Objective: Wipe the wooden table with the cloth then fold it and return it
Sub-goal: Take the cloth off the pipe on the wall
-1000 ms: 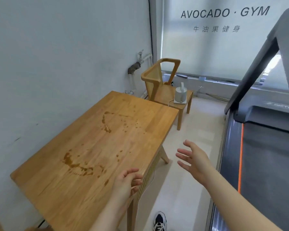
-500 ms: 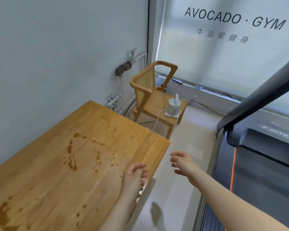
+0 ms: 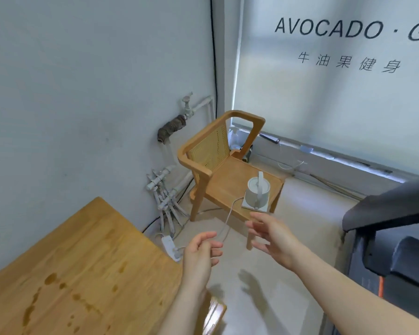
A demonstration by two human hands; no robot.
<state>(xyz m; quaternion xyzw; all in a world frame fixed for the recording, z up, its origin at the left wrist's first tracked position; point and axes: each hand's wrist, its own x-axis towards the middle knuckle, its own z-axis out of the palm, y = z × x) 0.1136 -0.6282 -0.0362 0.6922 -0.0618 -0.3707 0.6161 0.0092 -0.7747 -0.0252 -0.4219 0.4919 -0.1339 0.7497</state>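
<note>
Desk: we see the wooden desk point(image 3: 82, 250) at lower left against the wall, with brown wet stains point(image 3: 51, 279) on its top.
Left hand: our left hand point(image 3: 198, 255) hangs in the air just past the desk's far right corner. Its fingers point(image 3: 213, 245) are loosely curled, hold nothing and are off the wood.
Right hand: our right hand point(image 3: 273, 240) is raised over the floor, well apart from the desk. Its fingers point(image 3: 257, 228) are spread and relaxed, holding nothing.
Cloth: we cannot tell where it lies.
Beyond the hands: a wooden chair point(image 3: 223, 170) carries a white kettle point(image 3: 258, 189) on its seat.
Right edge: a dark treadmill point(image 3: 397, 238).
</note>
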